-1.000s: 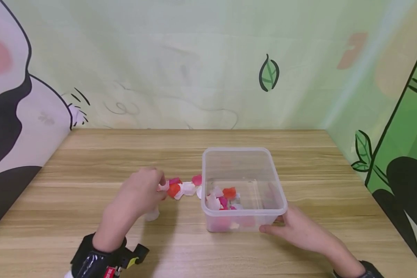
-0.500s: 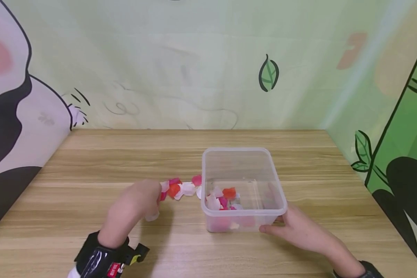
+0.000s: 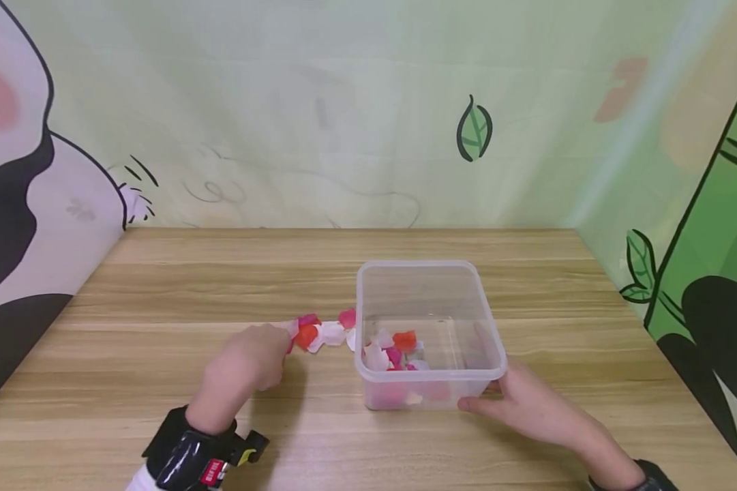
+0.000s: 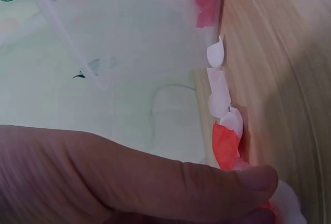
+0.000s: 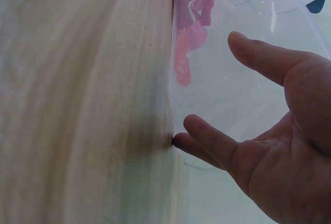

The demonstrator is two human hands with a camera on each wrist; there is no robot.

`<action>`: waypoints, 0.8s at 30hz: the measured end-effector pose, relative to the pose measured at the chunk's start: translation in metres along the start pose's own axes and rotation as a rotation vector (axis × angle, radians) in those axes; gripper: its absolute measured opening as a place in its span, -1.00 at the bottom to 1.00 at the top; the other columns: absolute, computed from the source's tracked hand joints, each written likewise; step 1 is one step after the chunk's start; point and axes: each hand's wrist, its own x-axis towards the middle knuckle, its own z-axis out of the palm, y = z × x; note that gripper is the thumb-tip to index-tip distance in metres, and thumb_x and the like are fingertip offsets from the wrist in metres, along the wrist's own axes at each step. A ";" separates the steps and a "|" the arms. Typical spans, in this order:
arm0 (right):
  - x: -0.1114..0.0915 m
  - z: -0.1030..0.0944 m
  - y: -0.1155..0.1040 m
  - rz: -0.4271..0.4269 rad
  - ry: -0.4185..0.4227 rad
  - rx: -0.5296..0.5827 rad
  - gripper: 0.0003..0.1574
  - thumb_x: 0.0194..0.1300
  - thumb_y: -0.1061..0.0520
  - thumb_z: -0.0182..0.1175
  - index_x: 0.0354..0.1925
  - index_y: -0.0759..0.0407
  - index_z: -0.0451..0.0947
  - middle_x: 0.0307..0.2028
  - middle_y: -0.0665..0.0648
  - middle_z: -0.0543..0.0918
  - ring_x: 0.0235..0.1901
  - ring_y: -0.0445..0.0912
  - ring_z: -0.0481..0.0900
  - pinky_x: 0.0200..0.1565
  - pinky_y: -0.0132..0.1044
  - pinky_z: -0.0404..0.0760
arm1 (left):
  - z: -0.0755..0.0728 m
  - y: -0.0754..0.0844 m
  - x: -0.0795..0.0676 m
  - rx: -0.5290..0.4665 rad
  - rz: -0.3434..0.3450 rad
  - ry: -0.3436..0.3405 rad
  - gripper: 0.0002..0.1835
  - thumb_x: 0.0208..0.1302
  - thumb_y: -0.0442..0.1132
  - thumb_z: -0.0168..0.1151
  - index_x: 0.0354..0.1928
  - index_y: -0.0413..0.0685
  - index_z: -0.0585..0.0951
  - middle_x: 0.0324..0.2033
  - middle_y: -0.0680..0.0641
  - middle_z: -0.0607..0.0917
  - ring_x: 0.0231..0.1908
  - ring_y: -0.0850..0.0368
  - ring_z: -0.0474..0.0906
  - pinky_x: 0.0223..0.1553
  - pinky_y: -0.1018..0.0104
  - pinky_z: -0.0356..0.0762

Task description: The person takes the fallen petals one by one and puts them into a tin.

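Note:
A clear plastic box (image 3: pixel 432 375) with several red, pink and white flower petals (image 3: pixel 395 354) stands on the table. My left hand (image 3: pixel 251 358) is low over the left end of a row of loose petals (image 3: pixel 307 336). In the left wrist view its thumb (image 4: pixel 232 188) overlaps red petals, with a white petal (image 4: pixel 289 203) just past the tip. Whether the fingers pinch a petal I cannot tell. My right hand (image 3: pixel 528 402) rests at the box's near right corner, thumb along the front and fingers extended beside the wall in the right wrist view.
The wood-grain table (image 3: pixel 233 273) runs back to a printed cloth backdrop (image 3: pixel 319 136) with leaf and panda drawings. The row of petals reaches the box's left wall. Black straps (image 3: pixel 190 450) sit on both wrists.
My left hand has come down toward the table, then shifted slightly right. The white petal below it in the head view is now hidden by the hand. Right hand and box have stayed put.

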 end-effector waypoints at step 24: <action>0.001 0.000 0.001 -0.003 0.001 -0.006 0.02 0.27 0.16 0.46 0.49 0.29 0.12 0.19 0.22 0.58 0.09 -0.03 0.63 0.08 -0.14 0.64 | 0.008 -0.003 0.008 -0.005 0.012 0.014 -0.83 0.16 -0.57 0.29 -0.29 -0.20 0.59 -0.39 -0.12 0.53 -0.39 -0.01 0.44 -0.39 0.18 0.45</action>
